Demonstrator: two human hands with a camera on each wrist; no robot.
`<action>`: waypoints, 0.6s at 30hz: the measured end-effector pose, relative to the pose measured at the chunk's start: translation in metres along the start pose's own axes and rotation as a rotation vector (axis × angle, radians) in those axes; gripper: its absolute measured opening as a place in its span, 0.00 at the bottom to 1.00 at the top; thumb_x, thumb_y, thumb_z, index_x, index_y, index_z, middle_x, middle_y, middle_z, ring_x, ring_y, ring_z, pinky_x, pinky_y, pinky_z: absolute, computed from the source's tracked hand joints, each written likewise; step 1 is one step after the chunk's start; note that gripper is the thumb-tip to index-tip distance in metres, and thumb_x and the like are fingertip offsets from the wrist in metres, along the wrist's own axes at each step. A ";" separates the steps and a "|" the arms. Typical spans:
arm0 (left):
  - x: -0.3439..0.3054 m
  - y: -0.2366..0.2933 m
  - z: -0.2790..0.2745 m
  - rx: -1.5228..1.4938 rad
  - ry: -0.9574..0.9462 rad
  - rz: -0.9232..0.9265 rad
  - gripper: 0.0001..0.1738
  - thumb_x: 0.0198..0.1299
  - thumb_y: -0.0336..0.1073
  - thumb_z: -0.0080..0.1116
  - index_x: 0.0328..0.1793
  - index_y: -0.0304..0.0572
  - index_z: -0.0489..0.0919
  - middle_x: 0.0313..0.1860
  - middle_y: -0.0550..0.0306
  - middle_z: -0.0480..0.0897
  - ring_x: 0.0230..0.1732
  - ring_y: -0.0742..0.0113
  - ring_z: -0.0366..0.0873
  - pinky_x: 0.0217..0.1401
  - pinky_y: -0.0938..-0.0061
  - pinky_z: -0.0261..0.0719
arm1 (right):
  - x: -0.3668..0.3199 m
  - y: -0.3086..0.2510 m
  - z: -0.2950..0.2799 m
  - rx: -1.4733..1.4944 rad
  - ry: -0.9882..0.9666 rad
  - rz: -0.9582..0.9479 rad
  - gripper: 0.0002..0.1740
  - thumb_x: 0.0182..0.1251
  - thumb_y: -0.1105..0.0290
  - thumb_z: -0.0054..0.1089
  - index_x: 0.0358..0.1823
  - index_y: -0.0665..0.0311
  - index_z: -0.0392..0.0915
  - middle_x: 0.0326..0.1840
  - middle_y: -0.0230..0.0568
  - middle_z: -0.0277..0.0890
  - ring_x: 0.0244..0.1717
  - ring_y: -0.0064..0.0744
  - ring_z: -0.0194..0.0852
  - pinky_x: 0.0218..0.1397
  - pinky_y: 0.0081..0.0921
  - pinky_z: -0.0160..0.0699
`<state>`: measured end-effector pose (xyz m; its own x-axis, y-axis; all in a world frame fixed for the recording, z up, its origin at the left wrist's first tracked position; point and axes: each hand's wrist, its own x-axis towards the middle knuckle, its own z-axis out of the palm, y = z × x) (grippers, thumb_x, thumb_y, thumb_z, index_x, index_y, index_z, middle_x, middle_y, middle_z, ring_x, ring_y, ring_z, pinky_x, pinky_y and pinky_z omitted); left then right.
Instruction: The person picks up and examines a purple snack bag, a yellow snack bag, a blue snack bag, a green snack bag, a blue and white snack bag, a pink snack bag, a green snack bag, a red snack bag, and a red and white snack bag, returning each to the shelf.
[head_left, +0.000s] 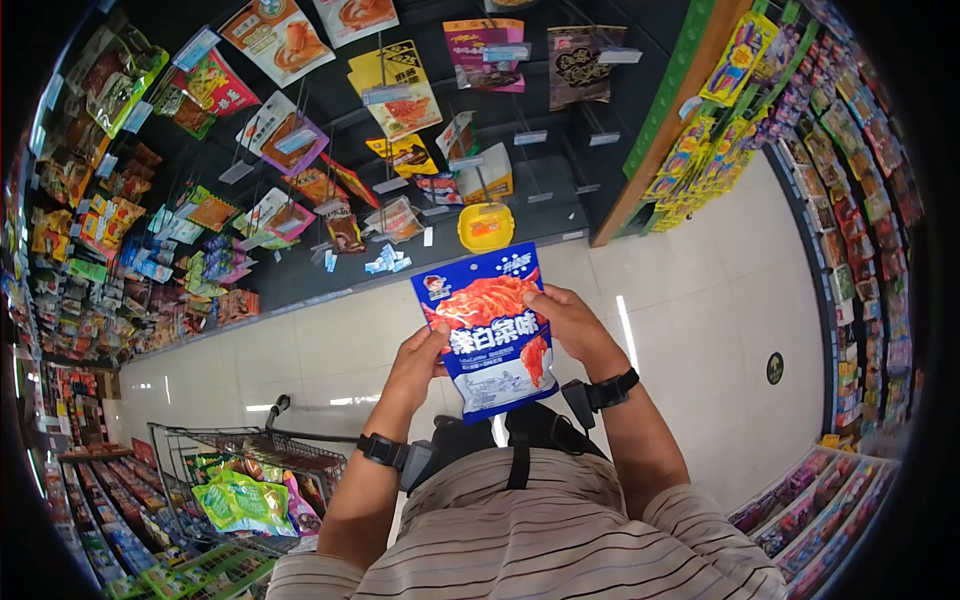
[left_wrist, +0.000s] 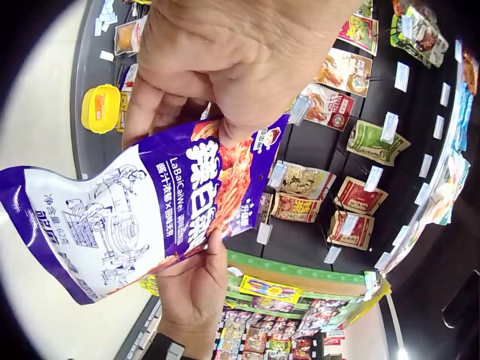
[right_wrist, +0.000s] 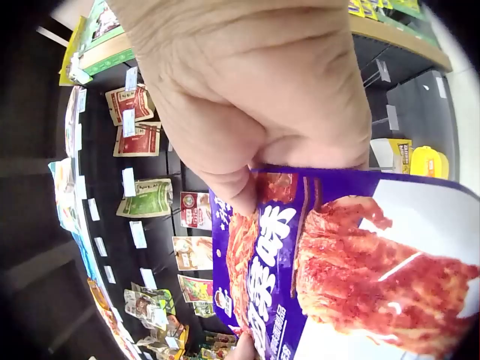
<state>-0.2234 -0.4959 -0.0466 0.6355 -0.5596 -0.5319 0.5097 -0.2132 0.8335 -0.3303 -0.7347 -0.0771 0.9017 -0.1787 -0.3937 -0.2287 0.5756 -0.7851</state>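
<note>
A blue snack bag (head_left: pixel 490 335) with a red food picture and white lettering is held up in front of the body, its printed face toward the head camera. The left hand (head_left: pixel 418 358) pinches its left edge, thumb on the front; the right hand (head_left: pixel 570 325) pinches the right edge near the top, thumb also in front. In the left wrist view the left hand (left_wrist: pixel 217 67) grips the bag (left_wrist: pixel 112 225) close up. The right wrist view has the right hand (right_wrist: pixel 262 97) on the bag's edge (right_wrist: pixel 375 270), fingers behind hidden.
Shelves of hanging snack packs (head_left: pixel 400 95) stand ahead and to the left, with a yellow tub (head_left: pixel 486 228) on the bottom shelf. A wire cart (head_left: pixel 190 470) holding green bags (head_left: pixel 245 503) is at lower left. Tiled floor (head_left: pixel 690 300) lies right; more racks (head_left: pixel 850 200) line the far right.
</note>
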 end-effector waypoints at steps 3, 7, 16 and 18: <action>0.015 -0.012 -0.003 0.020 0.002 -0.004 0.22 0.75 0.49 0.52 0.61 0.41 0.79 0.47 0.59 0.86 0.43 0.72 0.85 0.43 0.72 0.86 | 0.004 -0.002 -0.002 0.055 -0.005 -0.007 0.20 0.76 0.62 0.56 0.60 0.70 0.76 0.53 0.37 0.83 0.50 0.22 0.81 0.59 0.22 0.77; 0.019 -0.008 0.000 0.047 0.000 -0.018 0.23 0.73 0.54 0.54 0.62 0.49 0.81 0.46 0.63 0.85 0.42 0.77 0.82 0.44 0.77 0.81 | 0.007 -0.009 -0.005 0.031 0.031 0.005 0.21 0.77 0.63 0.56 0.63 0.68 0.73 0.56 0.37 0.81 0.53 0.24 0.81 0.61 0.25 0.77; 0.002 0.007 -0.013 -0.004 0.096 0.108 0.23 0.73 0.52 0.54 0.64 0.47 0.78 0.47 0.64 0.82 0.47 0.77 0.80 0.53 0.74 0.80 | 0.029 -0.017 0.026 0.008 -0.067 -0.039 0.20 0.78 0.59 0.55 0.59 0.67 0.77 0.50 0.35 0.83 0.48 0.21 0.82 0.55 0.21 0.79; -0.002 0.008 -0.023 -0.021 0.113 0.186 0.22 0.73 0.52 0.54 0.63 0.49 0.78 0.46 0.67 0.82 0.47 0.77 0.79 0.56 0.73 0.79 | 0.038 -0.014 0.037 -0.031 -0.100 -0.024 0.20 0.78 0.59 0.55 0.59 0.67 0.77 0.51 0.35 0.83 0.47 0.21 0.82 0.55 0.21 0.79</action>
<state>-0.2075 -0.4782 -0.0418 0.7800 -0.4943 -0.3837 0.3891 -0.0972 0.9161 -0.2797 -0.7202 -0.0637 0.9389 -0.1104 -0.3260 -0.2164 0.5470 -0.8087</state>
